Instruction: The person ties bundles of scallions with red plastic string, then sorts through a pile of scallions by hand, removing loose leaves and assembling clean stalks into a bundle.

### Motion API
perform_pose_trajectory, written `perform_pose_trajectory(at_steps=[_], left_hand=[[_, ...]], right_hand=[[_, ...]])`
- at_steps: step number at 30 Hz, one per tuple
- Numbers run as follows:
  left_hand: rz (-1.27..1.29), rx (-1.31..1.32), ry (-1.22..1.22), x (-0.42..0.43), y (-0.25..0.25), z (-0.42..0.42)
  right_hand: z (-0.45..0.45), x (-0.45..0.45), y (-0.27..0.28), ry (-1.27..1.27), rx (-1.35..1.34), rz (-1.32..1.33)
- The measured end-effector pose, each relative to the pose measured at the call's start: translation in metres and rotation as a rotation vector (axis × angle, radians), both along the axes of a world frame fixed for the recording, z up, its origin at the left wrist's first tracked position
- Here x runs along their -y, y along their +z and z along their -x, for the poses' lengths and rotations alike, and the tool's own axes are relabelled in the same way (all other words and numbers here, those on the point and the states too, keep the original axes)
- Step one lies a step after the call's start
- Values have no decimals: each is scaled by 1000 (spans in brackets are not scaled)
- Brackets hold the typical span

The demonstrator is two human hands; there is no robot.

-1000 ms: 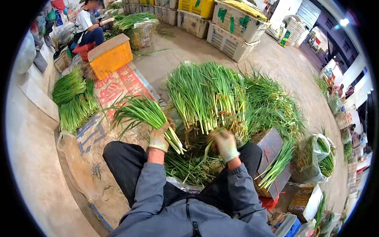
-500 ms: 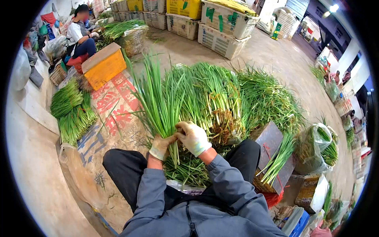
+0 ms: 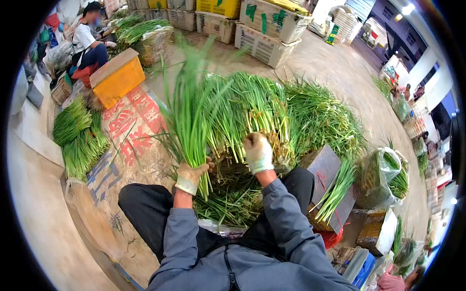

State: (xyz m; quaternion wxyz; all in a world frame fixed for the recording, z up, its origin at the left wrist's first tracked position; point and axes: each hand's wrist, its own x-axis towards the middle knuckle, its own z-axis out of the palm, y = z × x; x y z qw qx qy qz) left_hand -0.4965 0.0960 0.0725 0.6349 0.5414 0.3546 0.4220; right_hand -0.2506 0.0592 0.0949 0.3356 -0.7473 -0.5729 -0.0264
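My left hand [image 3: 191,175], gloved, is wrapped round the pale lower stalks of an upright bunch of long green stalks [image 3: 193,131], whose leaf tips are blurred. My right hand [image 3: 258,149], also gloved, is closed at the lower edge of the large green pile [image 3: 240,104], by its yellowish, brown-tipped stems. What it holds, if anything, is hidden. Loose green leaves [image 3: 228,206] lie between my knees. Behind and to the right spreads another heap of greens [image 3: 325,116]. A small bunch [image 3: 340,186] rests on a dark box [image 3: 323,169] beside my right knee.
An orange box [image 3: 118,80] and stacked green bundles [image 3: 77,138] are at the left. A co-worker [image 3: 90,41] sits behind, near a heaped basket [image 3: 154,46]. Crates [image 3: 267,41] stand at the back. A plastic bag of greens [image 3: 386,179] is at the right.
My right hand has left the bunch and moved right to the pile's stems. My left hand still grips the bunch, now upright rather than leaning left as it was a second ago.
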Motion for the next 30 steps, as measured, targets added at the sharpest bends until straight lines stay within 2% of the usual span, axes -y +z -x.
perform_pose_trajectory(at_steps=[1, 2, 4, 5, 6, 9, 10, 11, 13, 16, 19, 21, 23, 24, 25, 27, 29, 30], left_hand=[[143, 278, 15, -1, 1, 0], [134, 301, 37, -7, -11, -2], [207, 389, 57, -13, -17, -4], [280, 470, 75, -14, -19, -6], [369, 492, 126, -14, -22, -9], [464, 474, 136, -21, -45, -11], [482, 517, 157, -15, -33, -13], [516, 452, 188, -14, -37, -14], [517, 393, 158, -13, -38, -16], [488, 378, 176, -9, -28, -22], [528, 306, 159, -9, -25, -20], [472, 512, 113, -12, -29, -17], [450, 552, 193, -23, -28, -10], [412, 512, 327, -21, -3, -9], [465, 524, 315, -24, 1, -1], [407, 490, 374, -33, -6, 11], [376, 443, 424, -30, -12, 11], [331, 395, 417, -30, -15, 10]], right_hand=[[-5, 6, 3, -21, 113, 68], [-11, 11, 6, -40, 229, 132], [-5, 17, 13, -93, 74, 309], [-1, 17, 12, -125, -100, 376], [-7, 16, -10, -122, -87, 360], [-11, 16, -13, -70, -79, 248], [-5, 20, -11, -21, -556, 72], [3, 24, -5, 13, -1012, -169], [7, 30, -9, 70, -1073, -197], [18, 43, -5, 147, -1019, -224], [52, 84, 50, 248, -869, 82], [74, 105, 62, 554, -837, 23], [83, 117, 53, 743, -546, 174], [78, 118, 14, 835, -393, 362], [68, 116, -6, 889, -252, 766], [41, 101, -36, 727, 84, 794], [35, 67, -27, 203, -114, 247], [32, 48, -20, 100, -66, 270]])
